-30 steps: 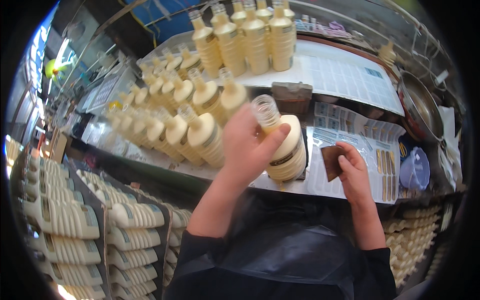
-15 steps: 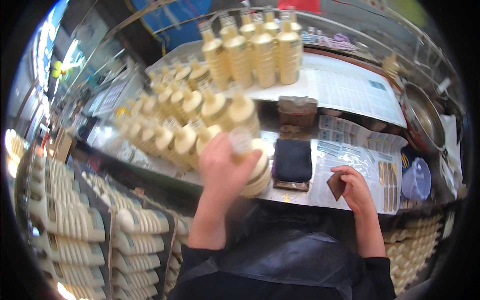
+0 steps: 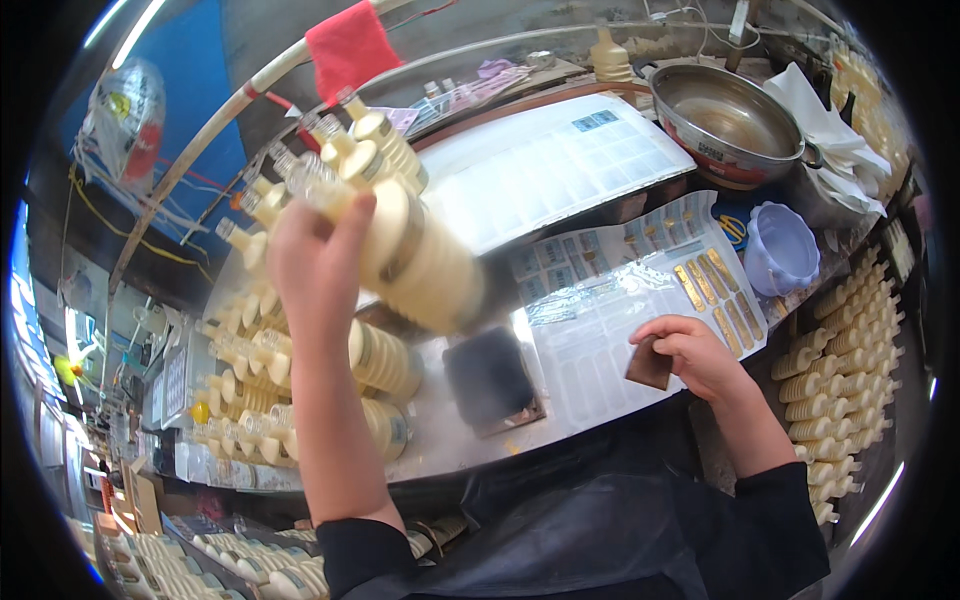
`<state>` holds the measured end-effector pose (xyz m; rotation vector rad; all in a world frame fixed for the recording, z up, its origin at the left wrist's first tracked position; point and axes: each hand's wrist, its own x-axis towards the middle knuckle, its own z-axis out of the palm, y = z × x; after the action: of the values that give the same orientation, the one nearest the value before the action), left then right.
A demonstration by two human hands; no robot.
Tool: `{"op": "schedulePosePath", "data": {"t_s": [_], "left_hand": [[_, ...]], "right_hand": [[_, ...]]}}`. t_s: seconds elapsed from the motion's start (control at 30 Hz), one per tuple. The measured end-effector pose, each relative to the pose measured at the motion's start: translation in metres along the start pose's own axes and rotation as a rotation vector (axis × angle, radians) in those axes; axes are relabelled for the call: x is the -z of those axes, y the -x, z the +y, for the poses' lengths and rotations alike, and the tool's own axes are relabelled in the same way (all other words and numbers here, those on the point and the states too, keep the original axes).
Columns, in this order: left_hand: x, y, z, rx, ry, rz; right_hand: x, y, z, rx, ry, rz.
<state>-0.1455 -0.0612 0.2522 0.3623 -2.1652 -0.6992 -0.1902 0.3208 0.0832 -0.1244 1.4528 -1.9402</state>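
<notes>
My left hand is closed round the neck of a cream-coloured ribbed bottle. That bottle tilts, its base blurred toward the right, in front of other cream bottles standing at the back. My right hand pinches a small flat brown scraper-like piece between thumb and fingers. Below that hand lies a label sheet with gold strips at its right. A dark square pad sits on the table between my two arms.
Several bottles stand in rows at the left of the table. Behind the sheet is a white board. A metal basin and a lilac plastic basket stand at the right. Stacked bottles fill the lower right.
The view has swung round. My left hand has gone from the front of the bottle rows to the back group, lifting a bottle. My right hand still holds the brown piece over the sheet.
</notes>
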Motion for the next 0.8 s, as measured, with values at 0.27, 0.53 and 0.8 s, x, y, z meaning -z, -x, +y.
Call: {"op": "schedulePosePath", "data": {"t_s": [0.27, 0.53, 0.8], "left_hand": [[-0.132, -0.134, -0.035, -0.047, -0.189, 0.031], [-0.231, -0.204, -0.078, 0.055, -0.491, 0.092], [-0.234, -0.304, -0.191, 0.018, -0.529, -0.120]], "right_hand": [[0.086, 0.047, -0.001, 0.068, -0.044, 0.233], [0.181, 0.089, 0.000, 0.256, -0.051, 0.513], [0.258, 0.154, -0.019, 0.449, -0.129, 0.890]]}}
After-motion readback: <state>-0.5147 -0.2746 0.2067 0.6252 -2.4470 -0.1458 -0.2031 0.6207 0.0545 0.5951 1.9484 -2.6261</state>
